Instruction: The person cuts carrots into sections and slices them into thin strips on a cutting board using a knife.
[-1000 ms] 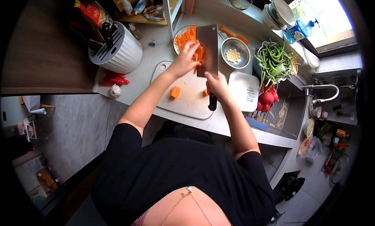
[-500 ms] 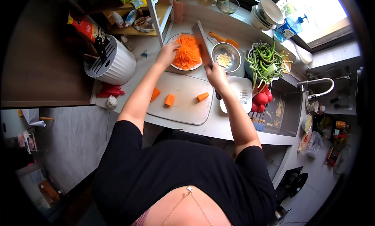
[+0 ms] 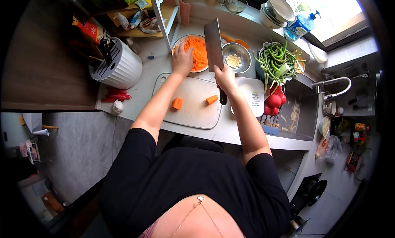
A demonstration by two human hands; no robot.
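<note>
My right hand is closed round the black handle of a cleaver, its broad blade raised between the plate and the steel bowl. Shredded carrot fills a round plate. My left hand rests at the left side of the shreds, fingers spread. Below lies a pale cutting board bearing two carrot pieces, one at left and one at right. Beside the blade the steel bowl holds pale garlic slices.
A white tray, tomatoes and a container of green vegetables are on the right, by the sink. Garlic, red chillies and a white knife holder stand left. A shelf post rises behind the plate.
Carrot shreds that were between my left hand and the blade are now on the plate. The cleaver has moved away from the heap, and my left hand has shifted left.
</note>
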